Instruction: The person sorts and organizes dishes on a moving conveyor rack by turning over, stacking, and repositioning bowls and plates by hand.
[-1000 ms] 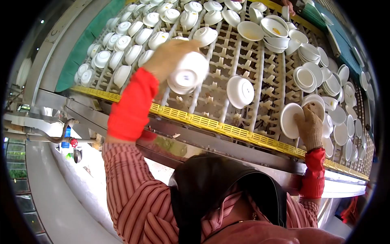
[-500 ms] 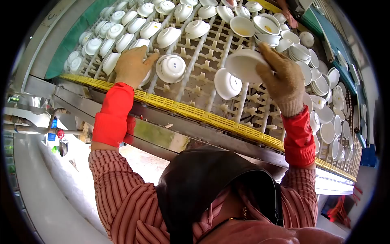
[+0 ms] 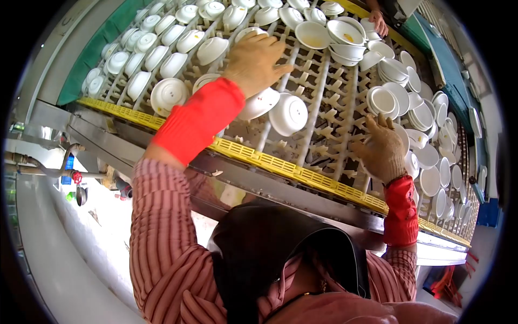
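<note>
My left hand (image 3: 256, 63), in a tan glove, stretches over the rack belt with its thumb out. Its fingertips reach a white bowl (image 3: 249, 33), partly hidden by the hand. Below the hand, two upside-down bowls sit near the front edge: one bowl (image 3: 260, 103) beside another bowl (image 3: 288, 114). A further upturned bowl (image 3: 169, 96) lies left of my red sleeve. My right hand (image 3: 382, 150), also gloved, has its fingers apart beside the jumbled dishes on the right. The nearest dish there is a small bowl (image 3: 382, 100) in a stack. Its palm is hidden.
Rows of upside-down bowls (image 3: 145, 41) cover the belt's left part. Piled dishes (image 3: 423, 114) crowd the right. A yellow guard strip (image 3: 302, 167) runs along the front edge. Another person's hand (image 3: 377, 22) is at the far side, near stacked bowls (image 3: 345, 32).
My right hand has let go of a white bowl and moved down and right. My left hand has moved right and up across the belt. The bowl rows have shifted slightly left.
</note>
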Demonstrator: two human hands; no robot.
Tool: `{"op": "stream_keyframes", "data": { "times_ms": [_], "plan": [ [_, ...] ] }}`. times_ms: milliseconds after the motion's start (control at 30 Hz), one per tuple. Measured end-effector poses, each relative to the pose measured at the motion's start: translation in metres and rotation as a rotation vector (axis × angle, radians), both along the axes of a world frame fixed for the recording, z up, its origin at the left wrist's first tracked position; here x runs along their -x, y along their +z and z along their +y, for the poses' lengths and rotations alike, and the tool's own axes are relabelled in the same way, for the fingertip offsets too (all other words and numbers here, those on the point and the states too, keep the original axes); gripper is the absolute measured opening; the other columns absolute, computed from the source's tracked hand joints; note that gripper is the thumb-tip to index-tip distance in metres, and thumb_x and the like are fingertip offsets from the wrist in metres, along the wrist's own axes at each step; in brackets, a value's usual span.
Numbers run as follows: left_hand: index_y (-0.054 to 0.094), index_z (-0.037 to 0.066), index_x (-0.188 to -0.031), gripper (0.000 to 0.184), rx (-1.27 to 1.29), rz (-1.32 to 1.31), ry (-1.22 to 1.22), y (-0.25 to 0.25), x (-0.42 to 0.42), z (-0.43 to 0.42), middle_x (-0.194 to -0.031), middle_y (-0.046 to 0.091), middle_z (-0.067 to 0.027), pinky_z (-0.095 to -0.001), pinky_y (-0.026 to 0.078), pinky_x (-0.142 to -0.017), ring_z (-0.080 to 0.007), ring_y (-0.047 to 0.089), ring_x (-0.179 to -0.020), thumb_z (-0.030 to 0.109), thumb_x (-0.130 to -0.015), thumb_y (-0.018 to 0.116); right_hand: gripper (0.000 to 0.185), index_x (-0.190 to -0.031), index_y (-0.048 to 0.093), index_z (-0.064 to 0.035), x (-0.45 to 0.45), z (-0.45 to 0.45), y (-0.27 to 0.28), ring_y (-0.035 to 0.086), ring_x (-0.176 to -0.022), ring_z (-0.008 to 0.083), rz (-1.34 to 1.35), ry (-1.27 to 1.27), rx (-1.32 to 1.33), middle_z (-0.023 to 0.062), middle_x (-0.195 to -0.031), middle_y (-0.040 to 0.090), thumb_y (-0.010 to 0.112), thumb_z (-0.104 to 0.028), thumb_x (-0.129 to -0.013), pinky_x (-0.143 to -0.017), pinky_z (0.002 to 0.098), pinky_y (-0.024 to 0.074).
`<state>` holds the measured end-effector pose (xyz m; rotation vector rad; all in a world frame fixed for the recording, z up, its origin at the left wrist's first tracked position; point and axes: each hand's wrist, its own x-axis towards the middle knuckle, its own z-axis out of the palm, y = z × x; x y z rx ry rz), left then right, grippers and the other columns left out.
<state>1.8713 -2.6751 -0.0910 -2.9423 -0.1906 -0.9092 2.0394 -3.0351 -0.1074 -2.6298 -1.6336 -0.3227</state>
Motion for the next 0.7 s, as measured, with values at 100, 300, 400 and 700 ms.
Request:
{"op": "stream_keyframes", "data": {
  "times_ms": [100,300,400,700],
  "plan": [
    [0.079,0.009,-0.117,0.048,-0.092,0.159,0.178,-0.012,-0.091,-0.003,-0.113,0.078,-0.0082,-0.0439,0.052,-0.108,-0.0284,0.071,-0.117,0.054,-0.102,0.072,0.090,-0.150,0.060,0.0032,0.007,-0.005,0.008,0.049,-0.152,0.0528,0.199,0.114,-0.002,0.0317,-0.158,0.059,0.090,-0.043,-0.079,-0.130,0.0547,0.0386],
    [0.086,0.014,-0.120,0.038,-0.182,0.430,0.374,-0.049,-0.174,0.010,-0.125,0.082,-0.0094,-0.0445,0.048,-0.112,-0.0236,0.073,-0.122,0.042,-0.107,0.063,0.106,-0.150,0.056,0.0070,0.041,-0.023,0.025,0.047,-0.153,0.0506,0.254,0.159,0.082,0.0264,-0.156,0.058,0.098,-0.042,-0.067,-0.131,0.0621,0.0340],
    [0.087,0.019,-0.117,0.033,-0.014,0.438,0.405,-0.053,-0.180,0.010,-0.115,0.084,-0.0107,-0.0461,0.052,-0.107,-0.0281,0.078,-0.112,0.035,-0.105,0.061,0.097,-0.151,0.055,0.0057,0.055,-0.039,0.021,0.049,-0.151,0.0494,0.201,0.121,0.052,0.0257,-0.152,0.059,0.095,-0.034,-0.072,-0.128,0.0616,0.0382],
    [0.066,0.022,-0.143,0.037,0.021,0.225,0.061,0.002,-0.031,0.076,-0.125,0.076,-0.0139,-0.0499,0.059,-0.100,-0.0402,0.074,-0.116,0.018,-0.108,0.059,0.055,-0.150,0.065,0.0050,0.018,-0.071,0.005,0.078,-0.111,0.0294,0.731,-0.236,-0.399,0.0228,-0.124,0.079,0.072,-0.024,-0.105,-0.100,0.0399,0.0598]
  ]
}}
